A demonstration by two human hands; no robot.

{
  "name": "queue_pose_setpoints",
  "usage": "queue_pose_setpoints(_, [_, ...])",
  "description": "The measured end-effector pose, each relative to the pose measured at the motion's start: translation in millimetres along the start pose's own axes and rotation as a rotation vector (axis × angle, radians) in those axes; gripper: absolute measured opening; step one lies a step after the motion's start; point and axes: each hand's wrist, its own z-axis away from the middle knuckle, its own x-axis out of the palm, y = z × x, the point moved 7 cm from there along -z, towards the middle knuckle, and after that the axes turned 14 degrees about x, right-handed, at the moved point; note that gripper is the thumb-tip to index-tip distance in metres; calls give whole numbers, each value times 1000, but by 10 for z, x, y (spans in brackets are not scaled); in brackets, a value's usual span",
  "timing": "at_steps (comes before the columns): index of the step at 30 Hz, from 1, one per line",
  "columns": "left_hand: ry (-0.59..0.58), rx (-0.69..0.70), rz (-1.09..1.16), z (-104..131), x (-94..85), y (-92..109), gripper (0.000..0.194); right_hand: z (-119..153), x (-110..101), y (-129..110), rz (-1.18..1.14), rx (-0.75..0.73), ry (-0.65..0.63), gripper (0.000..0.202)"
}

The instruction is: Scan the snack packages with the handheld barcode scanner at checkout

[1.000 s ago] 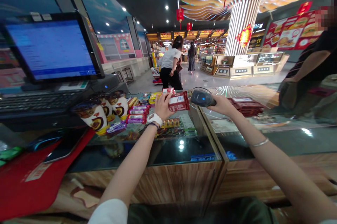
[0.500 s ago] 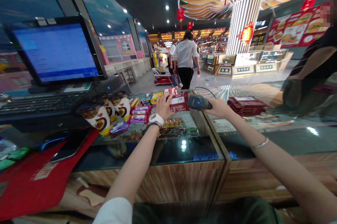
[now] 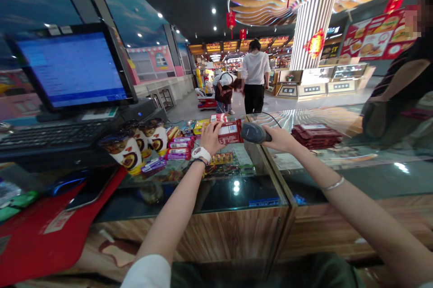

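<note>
currently | left hand [image 3: 212, 139] pinching oblong red-brown packet [image 3: 231, 132] | right hand [image 3: 278, 138] curled round smooth, rounded scanner [image 3: 253, 133] | glossy glass counter [image 3: 216, 195]

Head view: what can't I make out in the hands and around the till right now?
All in the head view:
Red packet: left end hidden behind the left hand; fine print too small.
Scanner: grip mostly covered by the right hand.
Monitor: text too blurred to read.
Keyboard: cut off by the left edge.
</note>
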Motion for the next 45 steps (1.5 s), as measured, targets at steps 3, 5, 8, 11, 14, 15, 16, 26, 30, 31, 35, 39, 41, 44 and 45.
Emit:
queue_pose_setpoints(3, [-6, 2, 5, -1, 9, 3, 84, -8, 50, 18, -120, -72, 0, 52])
queue_pose_setpoints(5, [-2, 4, 10, -2, 7, 5, 83, -23, 71, 32, -226, -147, 19, 52])
queue_pose_setpoints(8, [8, 4, 21, -3, -6, 7, 82, -73, 105, 92, -329, -240, 45, 47])
queue_pose_setpoints(11, [5, -3, 30, -6, -15, 8, 80, -156, 174, 211, -352, -280, 38, 51])
queue_pose_setpoints(14, [5, -8, 32, -9, -20, 9, 80, -239, 273, 352, -326, -294, 12, 60])
queue_pose_setpoints(15, [4, -9, 31, -10, -20, 10, 81, -261, 307, 396, -316, -295, -1, 62])
queue_pose_setpoints(16, [3, -8, 30, -11, -18, 13, 81, -281, 339, 438, -309, -293, -14, 63])
queue_pose_setpoints(26, [6, 18, 33, -10, -23, 85, 81, -311, 382, 621, -274, -222, -67, 64])
queue_pose_setpoints(30, [3, 27, 38, -8, -17, 98, 81, -307, 457, 620, -242, -210, -148, 62])
queue_pose_setpoints(31, [4, 28, 42, -7, -16, 99, 81, -307, 473, 621, -245, -210, -161, 62])
queue_pose_setpoints(35, [3, 27, 65, -3, -12, 108, 84, -312, 453, 649, -291, -162, -160, 65])
queue_pose_setpoints(39, [-12, 23, 90, -5, -21, 154, 87, -306, 183, 568, -409, -75, 39, 65])
queue_pose_setpoints(41, [-31, 37, 109, -7, -26, 195, 88, -268, 26, 401, -489, -79, 156, 62])
queue_pose_setpoints(44, [-54, 44, 140, 18, -48, 225, 90, -198, 3, -26, -544, -175, 119, 67])
queue_pose_setpoints(45, [-61, 41, 151, 41, -60, 219, 91, -171, 36, -181, -532, -213, 92, 72])
